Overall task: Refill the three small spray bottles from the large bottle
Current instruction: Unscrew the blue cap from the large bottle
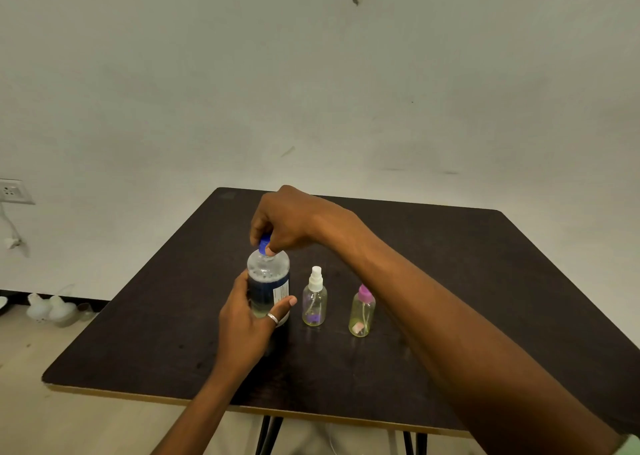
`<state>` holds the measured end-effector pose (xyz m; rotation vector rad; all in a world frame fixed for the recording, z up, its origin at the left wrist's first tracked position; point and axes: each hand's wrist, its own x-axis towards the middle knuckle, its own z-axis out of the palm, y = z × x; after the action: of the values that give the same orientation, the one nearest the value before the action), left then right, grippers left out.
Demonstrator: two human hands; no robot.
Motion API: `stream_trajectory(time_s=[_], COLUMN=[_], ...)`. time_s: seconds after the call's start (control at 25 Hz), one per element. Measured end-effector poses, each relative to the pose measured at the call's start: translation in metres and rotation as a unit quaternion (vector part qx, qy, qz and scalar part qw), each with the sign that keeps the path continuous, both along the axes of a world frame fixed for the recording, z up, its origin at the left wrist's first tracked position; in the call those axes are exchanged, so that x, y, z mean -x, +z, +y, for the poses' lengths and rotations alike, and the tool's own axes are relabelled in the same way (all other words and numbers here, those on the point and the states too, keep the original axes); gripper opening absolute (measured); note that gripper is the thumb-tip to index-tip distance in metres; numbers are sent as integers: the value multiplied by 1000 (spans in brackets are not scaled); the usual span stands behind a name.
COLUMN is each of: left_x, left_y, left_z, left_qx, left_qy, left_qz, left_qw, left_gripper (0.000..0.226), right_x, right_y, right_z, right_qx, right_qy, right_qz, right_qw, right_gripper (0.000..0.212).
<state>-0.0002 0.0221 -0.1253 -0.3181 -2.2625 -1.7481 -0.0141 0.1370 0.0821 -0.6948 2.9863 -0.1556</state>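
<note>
Item, uncapping stage as I judge: my left hand (246,324) grips large bottle (269,276), right hand (292,224) pinches blue cap (264,245); next needs twisting it off.

Dim, even light w/ soft shadows; wide-angle warp at edges.

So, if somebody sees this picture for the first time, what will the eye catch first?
The two hands in the middle of the dark table: the left hand grips the large bottle around its body, and the right hand pinches its blue cap from above. Beside it stand two small ones, the white-topped spray bottle and the pink-topped spray bottle, both upright and untouched.
</note>
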Motion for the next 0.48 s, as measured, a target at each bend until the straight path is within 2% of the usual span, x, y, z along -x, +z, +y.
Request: stream_trajectory(time_s=[0.2, 0.36, 0.48], left_x=[1, 0, -2], left_y=[-1, -1, 2], left_z=[-1, -1, -2], left_qx=[0, -7, -6], left_qy=[-6, -3, -1], left_qz=[-2, -3, 8], left_qw=[1000, 1000, 1000], left_gripper=[77, 76, 73], right_x=[4, 6, 3], right_y=[2, -3, -10], right_z=[4, -4, -16], right_qx=[-5, -10, -40], right_qy=[-15, -95, -112], right_qz=[-4, 86, 119], right_qw=[1000, 992, 986], right_gripper=[43, 53, 50])
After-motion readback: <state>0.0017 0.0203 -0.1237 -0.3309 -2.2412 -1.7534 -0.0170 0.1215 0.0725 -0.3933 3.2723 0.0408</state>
